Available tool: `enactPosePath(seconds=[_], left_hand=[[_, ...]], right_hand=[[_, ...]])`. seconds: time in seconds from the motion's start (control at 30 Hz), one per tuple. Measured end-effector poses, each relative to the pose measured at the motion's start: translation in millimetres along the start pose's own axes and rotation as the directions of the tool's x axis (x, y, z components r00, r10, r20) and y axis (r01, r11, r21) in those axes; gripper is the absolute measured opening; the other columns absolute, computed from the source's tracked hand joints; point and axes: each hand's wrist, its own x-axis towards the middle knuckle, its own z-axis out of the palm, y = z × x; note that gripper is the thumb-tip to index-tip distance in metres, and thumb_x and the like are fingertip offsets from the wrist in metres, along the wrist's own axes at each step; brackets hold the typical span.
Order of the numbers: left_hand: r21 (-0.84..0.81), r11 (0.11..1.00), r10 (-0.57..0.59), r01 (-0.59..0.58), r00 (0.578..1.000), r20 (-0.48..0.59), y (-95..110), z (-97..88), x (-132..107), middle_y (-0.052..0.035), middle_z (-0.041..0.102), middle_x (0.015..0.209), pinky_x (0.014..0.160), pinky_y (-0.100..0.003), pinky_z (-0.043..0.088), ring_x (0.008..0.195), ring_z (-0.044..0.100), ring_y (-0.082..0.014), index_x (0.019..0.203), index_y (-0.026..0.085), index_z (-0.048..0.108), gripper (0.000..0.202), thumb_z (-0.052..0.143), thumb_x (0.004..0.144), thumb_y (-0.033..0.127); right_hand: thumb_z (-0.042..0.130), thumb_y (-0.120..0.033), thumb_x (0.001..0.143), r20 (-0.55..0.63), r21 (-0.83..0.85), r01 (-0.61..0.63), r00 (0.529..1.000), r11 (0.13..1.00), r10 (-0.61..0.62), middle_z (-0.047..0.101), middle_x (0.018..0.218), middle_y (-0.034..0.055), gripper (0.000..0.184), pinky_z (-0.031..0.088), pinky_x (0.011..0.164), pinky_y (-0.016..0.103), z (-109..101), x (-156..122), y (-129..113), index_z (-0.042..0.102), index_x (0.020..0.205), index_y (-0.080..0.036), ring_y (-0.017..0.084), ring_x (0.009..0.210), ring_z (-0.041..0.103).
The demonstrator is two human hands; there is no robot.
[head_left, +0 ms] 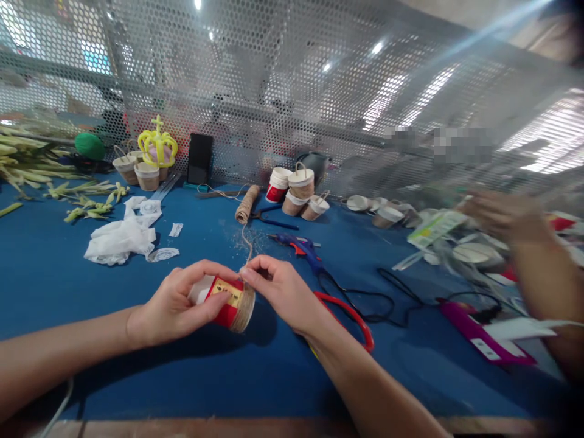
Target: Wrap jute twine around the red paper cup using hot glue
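Note:
My left hand (182,301) grips a red and white paper cup (225,315) lying on its side in the air just above the table. Jute twine is wound round the cup's rim end, which faces right. With thumb and forefinger pinched, my right hand (276,289) holds the twine (249,246) at the cup's upper edge. That strand runs back to a roll of twine (247,204) on the blue table. A blue glue gun (301,246) lies beyond my right hand. Red-handled scissors (365,331) are partly hidden under my right forearm.
Twine-wrapped cups (298,198) stand at the back, near pliers (276,220). White cloth (121,240), green plant-like pieces (93,207) and a phone (199,159) are to the left. A purple power strip (483,334) and another person's blurred hand (502,213) are at right.

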Motion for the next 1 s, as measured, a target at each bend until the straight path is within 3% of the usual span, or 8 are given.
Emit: enactPosePath(seconds=[0.17,0.3,0.43,0.57,0.77,1.0], left_hand=[[-0.095,0.987,-0.137,0.127,0.985,-0.109,0.1,0.2,7.4,-0.0025,0.064,0.082,0.056,-0.017,0.045,0.064,0.057,-0.0100,0.096,0.017,0.055,0.019,0.050,0.079,0.025],[-0.171,0.946,-0.303,0.276,0.941,-0.154,-3.9,0.9,14.2,-0.0024,0.063,0.079,0.053,-0.018,0.045,0.061,0.055,-0.0103,0.097,0.016,0.054,0.024,0.049,0.080,0.032],[-0.207,0.923,-0.354,0.323,0.925,-0.138,-7.2,2.7,16.8,-0.0016,0.062,0.074,0.051,-0.018,0.042,0.057,0.053,-0.0096,0.098,0.015,0.052,0.027,0.047,0.081,0.034],[-0.197,0.929,-0.339,0.313,0.933,-0.117,-6.7,4.2,15.7,-0.0047,0.063,0.082,0.057,-0.022,0.046,0.065,0.057,-0.0124,0.100,0.015,0.051,0.027,0.046,0.081,0.033],[-0.026,0.977,-0.215,0.214,0.968,-0.130,-8.4,3.8,11.5,-0.0056,0.064,0.094,0.073,-0.025,0.046,0.081,0.059,-0.0153,0.101,0.016,0.052,0.024,0.045,0.082,0.028],[0.033,0.989,-0.137,0.142,0.984,-0.111,-10.8,6.1,9.6,-0.0061,0.063,0.099,0.076,-0.025,0.046,0.087,0.059,-0.0159,0.100,0.017,0.053,0.022,0.044,0.083,0.027]], right_hand=[[0.039,-0.033,0.084,-0.118,-0.242,-0.027,0.993,0.970,-0.002,0.061,0.071,0.0040,0.026,0.040,0.062,0.028,-4.9,5.7,8.6,0.056,0.074,-0.017,0.016,0.067,0.056],[0.039,-0.038,0.084,-0.089,-0.140,-0.013,0.996,0.990,0.001,0.061,0.067,0.0029,0.027,0.042,0.058,0.027,-7.1,1.6,4.8,0.054,0.074,-0.017,0.015,0.063,0.057],[0.051,-0.035,0.077,-0.005,-0.009,0.016,1.000,1.000,-0.016,0.062,0.075,0.0031,0.018,0.045,0.059,0.026,1.3,-4.8,-4.8,0.054,0.078,-0.017,0.014,0.066,0.058],[0.055,-0.028,0.073,-0.065,0.018,-0.013,0.998,1.000,0.014,0.063,0.075,0.0032,0.012,0.046,0.059,0.026,10.0,-6.0,-8.8,0.052,0.077,-0.017,0.014,0.066,0.058],[0.053,-0.026,0.073,-0.109,-0.040,-0.005,0.994,0.999,0.000,0.060,0.069,0.0019,0.009,0.046,0.056,0.025,11.9,-6.5,-9.3,0.051,0.073,-0.017,0.012,0.060,0.056],[0.052,-0.022,0.072,-0.116,-0.100,0.014,0.993,0.995,-0.025,0.059,0.066,0.0016,0.005,0.045,0.056,0.025,12.7,-6.9,-7.6,0.050,0.071,-0.018,0.013,0.059,0.055]])
